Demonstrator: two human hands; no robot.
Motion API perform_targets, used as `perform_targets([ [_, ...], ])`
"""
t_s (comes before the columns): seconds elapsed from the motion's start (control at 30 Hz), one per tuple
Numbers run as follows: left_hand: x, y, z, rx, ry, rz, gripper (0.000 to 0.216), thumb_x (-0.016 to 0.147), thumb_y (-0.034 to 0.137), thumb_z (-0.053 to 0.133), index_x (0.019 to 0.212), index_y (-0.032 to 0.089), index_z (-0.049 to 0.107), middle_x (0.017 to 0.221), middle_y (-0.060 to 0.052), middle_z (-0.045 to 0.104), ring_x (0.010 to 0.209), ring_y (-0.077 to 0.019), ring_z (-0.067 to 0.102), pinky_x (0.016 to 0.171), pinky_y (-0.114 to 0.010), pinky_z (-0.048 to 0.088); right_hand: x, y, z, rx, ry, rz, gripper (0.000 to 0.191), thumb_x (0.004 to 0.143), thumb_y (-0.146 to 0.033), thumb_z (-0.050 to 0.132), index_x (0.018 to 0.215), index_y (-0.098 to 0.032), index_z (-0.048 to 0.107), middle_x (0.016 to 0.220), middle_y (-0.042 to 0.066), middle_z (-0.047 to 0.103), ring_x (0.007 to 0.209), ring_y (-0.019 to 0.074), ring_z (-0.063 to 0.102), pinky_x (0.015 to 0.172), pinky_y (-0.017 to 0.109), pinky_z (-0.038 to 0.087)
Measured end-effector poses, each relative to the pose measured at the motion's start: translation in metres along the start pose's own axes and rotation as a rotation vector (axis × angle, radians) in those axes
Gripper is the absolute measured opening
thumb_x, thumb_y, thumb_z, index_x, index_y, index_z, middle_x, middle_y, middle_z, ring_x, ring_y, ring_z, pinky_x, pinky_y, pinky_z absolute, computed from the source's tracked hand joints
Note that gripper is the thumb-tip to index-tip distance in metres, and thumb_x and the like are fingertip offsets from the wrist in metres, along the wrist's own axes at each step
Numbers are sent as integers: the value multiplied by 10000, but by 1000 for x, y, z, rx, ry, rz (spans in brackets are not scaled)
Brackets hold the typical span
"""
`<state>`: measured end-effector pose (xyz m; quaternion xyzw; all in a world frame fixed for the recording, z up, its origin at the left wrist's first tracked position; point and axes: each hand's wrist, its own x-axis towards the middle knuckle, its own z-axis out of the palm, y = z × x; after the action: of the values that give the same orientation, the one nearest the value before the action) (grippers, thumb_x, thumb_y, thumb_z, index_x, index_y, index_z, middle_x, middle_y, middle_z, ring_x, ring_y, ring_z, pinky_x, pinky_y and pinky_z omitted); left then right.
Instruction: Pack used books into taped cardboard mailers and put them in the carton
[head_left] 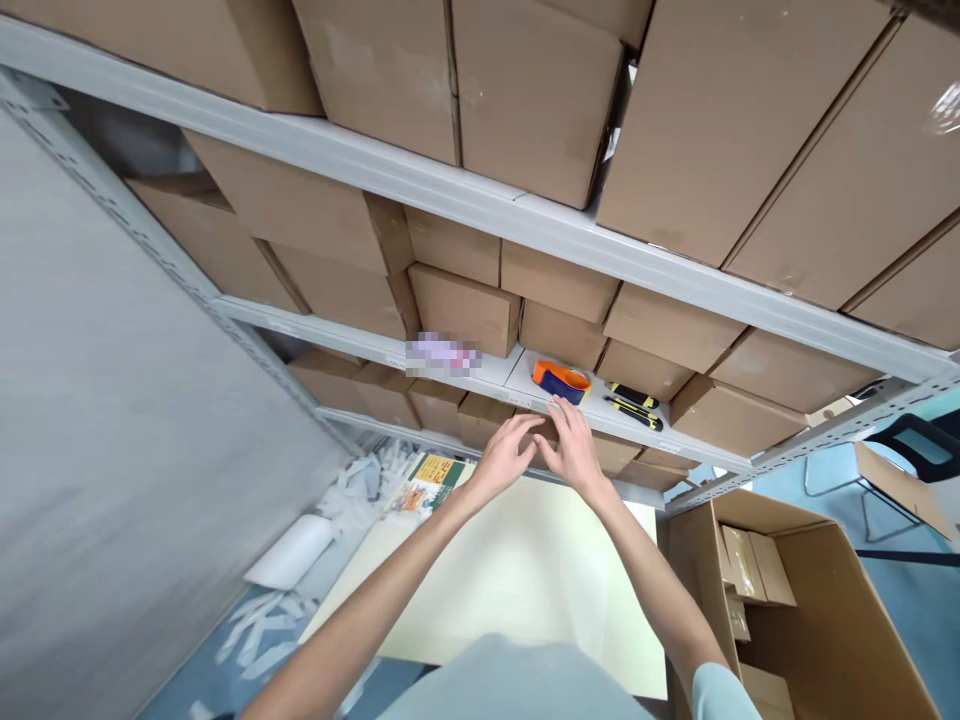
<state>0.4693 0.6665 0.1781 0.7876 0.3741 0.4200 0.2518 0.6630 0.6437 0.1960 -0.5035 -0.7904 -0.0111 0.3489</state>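
My left hand and my right hand are raised side by side over the pale table, fingers slightly bent and apart. Neither holds anything. Just beyond my right fingertips, an orange and dark blue tape dispenser sits on the grey metal shelf. To its right lie two yellow and black utility knives, one in front of the other. Left of the dispenser is a blurred-out, pale purple item.
Cardboard boxes fill the shelf levels ahead. A large open carton holding smaller boxes stands at my right. White scraps and a white roll lie on the floor at left. A printed green and yellow sheet rests at the table's far left.
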Motion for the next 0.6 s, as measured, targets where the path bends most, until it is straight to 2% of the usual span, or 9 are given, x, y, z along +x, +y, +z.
perform_targets([
  [0.1, -12, 15, -12, 18, 15, 48, 544, 1014, 139, 521, 1528, 269, 644, 1503, -114, 685, 1416, -277, 651, 1233, -500, 534, -5, -22, -2, 43, -23, -34, 618, 1102, -385, 555, 1687, -202, 484, 1662, 188, 569, 1571, 340, 515, 1294, 593, 450],
  [0.17, -21, 26, -17, 15, 26, 85, 665, 1001, 99, 502, 1642, 271, 542, 1604, -130, 618, 1502, -284, 593, 1268, -505, 510, -7, -38, -5, 72, -37, -58, 640, 1116, -363, 520, 1731, -219, 416, 1692, 174, 539, 1596, 325, 490, 1306, 583, 443],
  [0.3, -34, 48, -29, -45, 41, 131, 842, 998, 68, 472, 1788, 284, 275, 1780, -125, 428, 1648, -286, 427, 1336, -500, 444, -9, -70, -11, 135, -56, -62, 716, 1151, -341, 413, 1813, -246, 156, 1824, 148, 337, 1690, 305, 352, 1323, 569, 435],
  [0.37, -40, 58, -36, -66, 52, 138, 854, 1025, 78, 445, 1808, 295, 182, 1816, -116, 367, 1673, -286, 381, 1360, -509, 409, -8, -83, -14, 185, -67, -59, 712, 1164, -325, 356, 1819, -274, 81, 1859, 116, 259, 1719, 290, 285, 1348, 562, 406],
  [0.47, -51, 70, -45, -87, 61, 141, 840, 1076, 122, 397, 1816, 305, 43, 1860, -115, 252, 1705, -297, 305, 1383, -533, 366, -7, -102, -18, 284, -91, -75, 693, 1169, -322, 309, 1817, -304, 63, 1882, 69, 192, 1738, 286, 223, 1390, 569, 334],
  [0.6, -74, 86, -56, -181, 68, 131, 809, 1130, 262, 318, 1792, 306, -144, 1895, -92, 93, 1739, -326, 169, 1404, -576, 312, -8, -138, -16, 456, -83, -109, 700, 1163, -418, 282, 1813, -337, 32, 1901, 13, 78, 1753, 331, 132, 1409, 636, 251],
])
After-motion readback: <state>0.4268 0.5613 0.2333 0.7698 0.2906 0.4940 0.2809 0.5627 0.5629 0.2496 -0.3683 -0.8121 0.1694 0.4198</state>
